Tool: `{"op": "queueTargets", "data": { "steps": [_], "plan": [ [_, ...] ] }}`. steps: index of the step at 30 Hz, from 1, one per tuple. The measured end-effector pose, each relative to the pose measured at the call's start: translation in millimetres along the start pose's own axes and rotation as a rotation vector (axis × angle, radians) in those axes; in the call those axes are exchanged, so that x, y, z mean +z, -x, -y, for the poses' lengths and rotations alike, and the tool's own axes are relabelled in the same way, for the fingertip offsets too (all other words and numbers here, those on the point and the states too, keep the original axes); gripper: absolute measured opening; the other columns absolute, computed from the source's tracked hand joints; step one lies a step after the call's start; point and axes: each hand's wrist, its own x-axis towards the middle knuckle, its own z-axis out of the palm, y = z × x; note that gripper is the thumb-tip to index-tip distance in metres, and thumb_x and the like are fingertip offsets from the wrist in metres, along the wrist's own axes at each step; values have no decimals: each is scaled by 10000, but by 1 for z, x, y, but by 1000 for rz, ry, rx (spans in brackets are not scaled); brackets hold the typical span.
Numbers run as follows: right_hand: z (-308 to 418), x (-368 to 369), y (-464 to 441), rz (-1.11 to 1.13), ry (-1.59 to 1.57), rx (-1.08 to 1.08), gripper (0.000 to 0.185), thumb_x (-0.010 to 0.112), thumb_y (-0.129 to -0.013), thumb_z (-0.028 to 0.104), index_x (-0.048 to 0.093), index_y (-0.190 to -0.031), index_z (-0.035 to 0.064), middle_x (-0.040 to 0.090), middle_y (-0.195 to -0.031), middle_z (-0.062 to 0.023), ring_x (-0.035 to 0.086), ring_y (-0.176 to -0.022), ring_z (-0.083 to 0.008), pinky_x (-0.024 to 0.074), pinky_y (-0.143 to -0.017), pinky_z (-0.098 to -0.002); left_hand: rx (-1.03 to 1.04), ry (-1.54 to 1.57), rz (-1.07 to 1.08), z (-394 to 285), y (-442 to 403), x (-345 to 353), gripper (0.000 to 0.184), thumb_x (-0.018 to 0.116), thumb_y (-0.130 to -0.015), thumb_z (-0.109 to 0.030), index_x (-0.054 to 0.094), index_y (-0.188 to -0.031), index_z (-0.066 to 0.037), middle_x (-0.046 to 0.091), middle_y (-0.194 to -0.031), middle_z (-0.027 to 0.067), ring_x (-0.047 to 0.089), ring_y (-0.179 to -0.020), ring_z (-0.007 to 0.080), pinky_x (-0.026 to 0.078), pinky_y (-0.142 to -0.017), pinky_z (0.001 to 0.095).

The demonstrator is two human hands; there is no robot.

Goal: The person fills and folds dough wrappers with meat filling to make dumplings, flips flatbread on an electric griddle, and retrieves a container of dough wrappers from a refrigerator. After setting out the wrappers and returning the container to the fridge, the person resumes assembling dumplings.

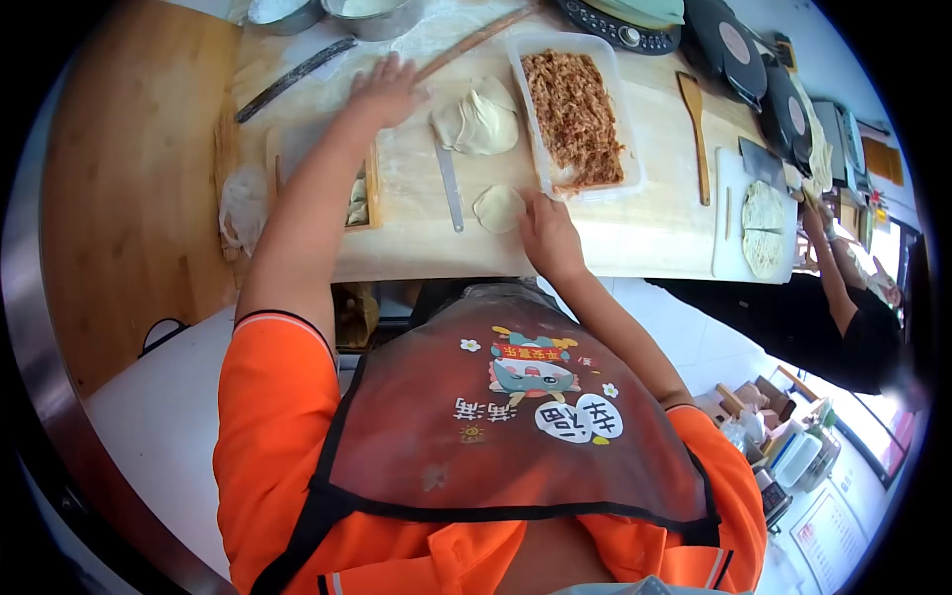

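Observation:
My left hand lies palm down on the floured tabletop, fingers spread, by the near end of a wooden rolling pin. My right hand has its fingers curled at the right edge of a small flat dough round, seemingly gripping that edge; the fingertips are partly hidden. Just above it stands a clear plastic tub of reddish-brown minced filling. Between my hands sit a pale lump of dough and a flat metal filling spreader.
A wooden box lies under my left forearm. Metal bowls and a dark stick are at the back left. On the right are a wooden spatula, a white board with flatbread, open griddles and another person's arm.

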Motion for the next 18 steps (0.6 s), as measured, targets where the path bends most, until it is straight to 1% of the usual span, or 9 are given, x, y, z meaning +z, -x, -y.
{"op": "queueTargets", "data": {
  "steps": [2,5,8,9,12,13,16,17,18],
  "plan": [
    [-15,4,1,-78,65,-22,269,573,-919,144,577,-1119,-37,580,-1079,-257,552,-1012,-441,476,-861,-486,80,-33,35,-19,11,0,776,330,-974,-622,173,-1575,-155,38,-1654,100,39,-1526,259,104,-1199,540],
    [-26,-4,-1,-190,32,-121,239,542,-946,130,576,-1099,-50,573,-1099,-268,555,-1011,-447,473,-871,-474,89,5,74,-12,7,0,739,342,-979,-598,139,-1583,-225,21,-1659,54,20,-1528,237,78,-1200,549],
    [-34,-15,-4,-274,-73,-16,227,541,-948,131,589,-1080,-47,570,-1121,-268,560,-1025,-435,473,-877,-460,78,-3,35,20,-6,8,730,351,-977,-598,124,-1584,-262,10,-1661,28,17,-1528,224,70,-1197,558],
    [-33,-21,-3,-201,45,55,201,568,-943,154,598,-1061,-5,611,-1043,-249,608,-955,-417,499,-817,-467,63,-22,8,26,-6,6,728,354,-976,-598,119,-1584,-273,4,-1661,20,16,-1528,220,69,-1196,561],
    [-6,-16,5,-44,132,-72,148,546,-942,184,581,-971,43,644,-939,-211,635,-796,-415,502,-732,-513,-125,-77,-22,36,-13,-4,733,362,-976,-591,113,-1584,-265,-7,-1662,17,22,-1528,216,73,-1193,568],
    [2,-4,3,-47,81,-139,160,554,-940,226,576,-941,67,658,-856,-194,650,-744,-407,507,-684,-516,-171,-79,-38,33,-15,-7,754,362,-971,-599,109,-1586,-243,-3,-1663,21,28,-1528,212,68,-1191,572],
    [54,14,-23,249,230,-131,291,572,-926,312,564,-968,25,690,-814,-180,691,-751,-364,546,-677,-479,-291,-88,-80,22,-29,3,798,370,-963,-615,105,-1586,-192,17,-1663,30,32,-1528,208,65,-1190,576],
    [61,27,-34,263,246,-95,296,591,-913,305,546,-949,14,685,-736,-197,697,-713,-363,550,-654,-480,-333,-57,-104,16,-32,7,804,374,-969,-600,114,-1583,-150,49,-1661,40,45,-1527,211,73,-1190,572],
    [62,42,-45,249,252,-86,278,568,-917,287,549,-952,11,690,-746,-194,702,-719,-358,554,-655,-476,-353,-79,-116,13,-38,17,800,372,-975,-587,103,-1582,-140,50,-1661,45,49,-1527,214,78,-1190,570]
  ]
}}
